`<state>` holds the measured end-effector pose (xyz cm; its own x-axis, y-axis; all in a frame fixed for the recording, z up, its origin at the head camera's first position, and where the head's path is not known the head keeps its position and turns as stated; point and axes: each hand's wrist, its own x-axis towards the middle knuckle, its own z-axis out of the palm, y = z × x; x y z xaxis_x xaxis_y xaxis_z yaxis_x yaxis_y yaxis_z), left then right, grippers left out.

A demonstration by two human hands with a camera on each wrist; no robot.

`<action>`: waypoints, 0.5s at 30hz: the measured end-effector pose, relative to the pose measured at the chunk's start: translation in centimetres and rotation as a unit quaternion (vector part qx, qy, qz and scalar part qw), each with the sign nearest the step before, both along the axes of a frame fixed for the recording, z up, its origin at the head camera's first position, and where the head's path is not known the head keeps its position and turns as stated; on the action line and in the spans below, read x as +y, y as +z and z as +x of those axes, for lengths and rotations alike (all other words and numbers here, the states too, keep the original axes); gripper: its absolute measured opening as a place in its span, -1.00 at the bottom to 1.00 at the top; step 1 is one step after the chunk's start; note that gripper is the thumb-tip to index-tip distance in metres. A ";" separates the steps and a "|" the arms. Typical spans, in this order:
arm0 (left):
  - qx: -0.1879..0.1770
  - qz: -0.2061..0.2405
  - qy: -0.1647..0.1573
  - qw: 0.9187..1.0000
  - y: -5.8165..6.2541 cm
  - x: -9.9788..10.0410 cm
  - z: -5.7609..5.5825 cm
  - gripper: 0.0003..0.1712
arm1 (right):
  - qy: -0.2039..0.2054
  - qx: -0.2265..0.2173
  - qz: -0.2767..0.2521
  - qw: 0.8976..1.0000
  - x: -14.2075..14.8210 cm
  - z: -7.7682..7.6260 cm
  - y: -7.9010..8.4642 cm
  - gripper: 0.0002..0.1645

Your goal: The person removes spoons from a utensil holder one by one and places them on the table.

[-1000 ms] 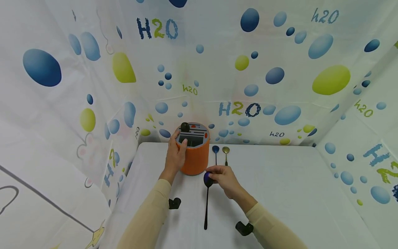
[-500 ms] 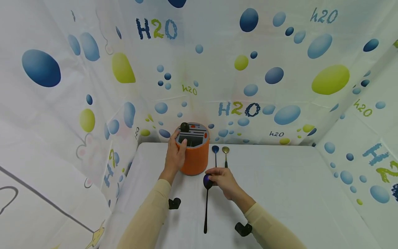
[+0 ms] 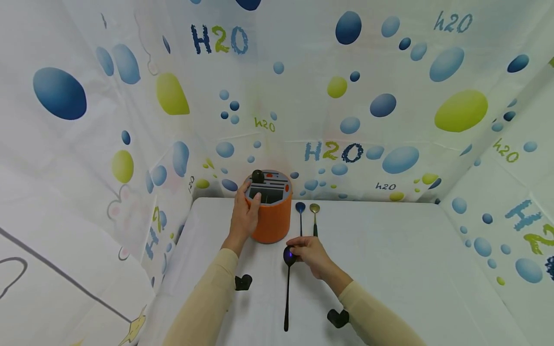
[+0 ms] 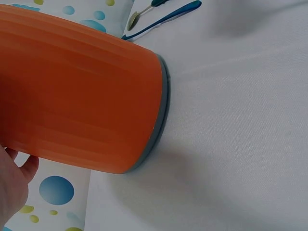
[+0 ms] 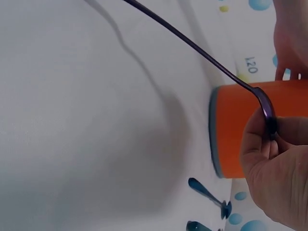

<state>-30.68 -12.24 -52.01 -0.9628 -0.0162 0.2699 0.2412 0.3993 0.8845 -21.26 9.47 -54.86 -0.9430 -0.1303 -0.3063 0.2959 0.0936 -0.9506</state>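
An orange cylindrical holder [image 3: 273, 222] with a grey slotted top and a dark round knob stands near the back wall. My left hand [image 3: 243, 218] grips its left side, thumb laid over the top face. In the left wrist view part of that hand [image 4: 13, 190] shows at the holder's side. Just in front of the holder, my right hand [image 3: 313, 255] pinches a dark purple long-handled spoon [image 3: 287, 293] by its bowl. The spoon's handle points toward me. From the right wrist view the spoon [image 5: 192, 44] is raised above the white table, casting a shadow.
A blue spoon [image 3: 300, 207] and a gold spoon [image 3: 314, 208] with a dark handle lie right of the holder, partly behind my right hand. White cloth covers the table [image 3: 389, 269]. A patterned curtain [image 3: 298, 110] encloses the back and sides.
My right hand has drawn the purple spoon a little toward me, exposing more of the blue and gold spoons. The left hand and the holder have stayed still.
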 end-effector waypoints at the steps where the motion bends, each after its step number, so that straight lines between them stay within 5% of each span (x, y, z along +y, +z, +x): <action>1: 0.001 0.001 -0.001 1.000 0.0 0.0 0.0 -0.29 | 0.003 0.001 0.001 1.000 0.1 -0.1 -0.2 -0.68; 15: 0.001 -0.004 0.001 1.000 -0.1 -0.1 -0.1 -0.29 | 0.018 -0.014 0.025 0.999 0.2 -0.8 -1.9 -0.68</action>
<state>-30.79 -12.36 -52.09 -0.9623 -0.0157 0.2717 0.2421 0.4069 0.8808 -22.06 9.63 -56.78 -0.9290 -0.1477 -0.3393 0.3176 0.1526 -0.9359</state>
